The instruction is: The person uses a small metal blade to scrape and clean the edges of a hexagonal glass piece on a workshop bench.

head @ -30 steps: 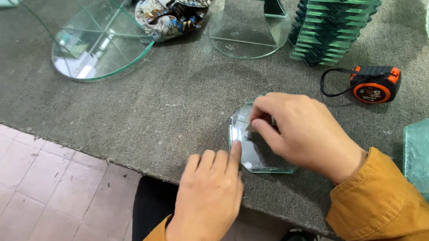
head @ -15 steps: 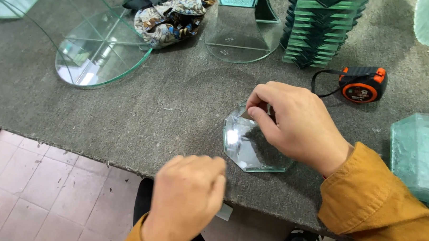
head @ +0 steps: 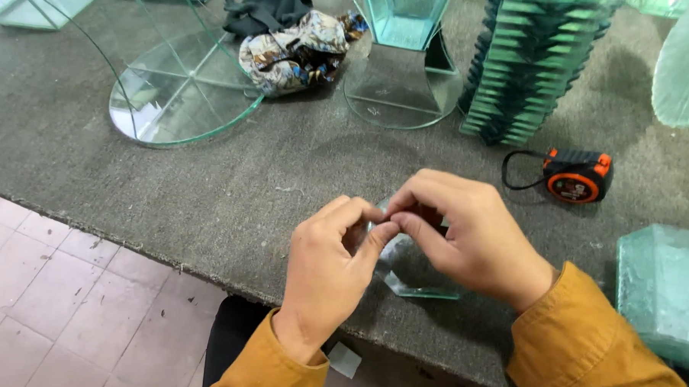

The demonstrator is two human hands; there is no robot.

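both hands meet over a small flat glass piece (head: 418, 276) lying near the table's (head: 207, 189) near edge. left hand (head: 330, 265) and right hand (head: 465, 232) have fingertips pinched together, touching each other above the glass; what they pinch is hidden.

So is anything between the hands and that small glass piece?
Nothing visible. The left hand and right hand meet, fingertips together, directly over the glass piece on the table.
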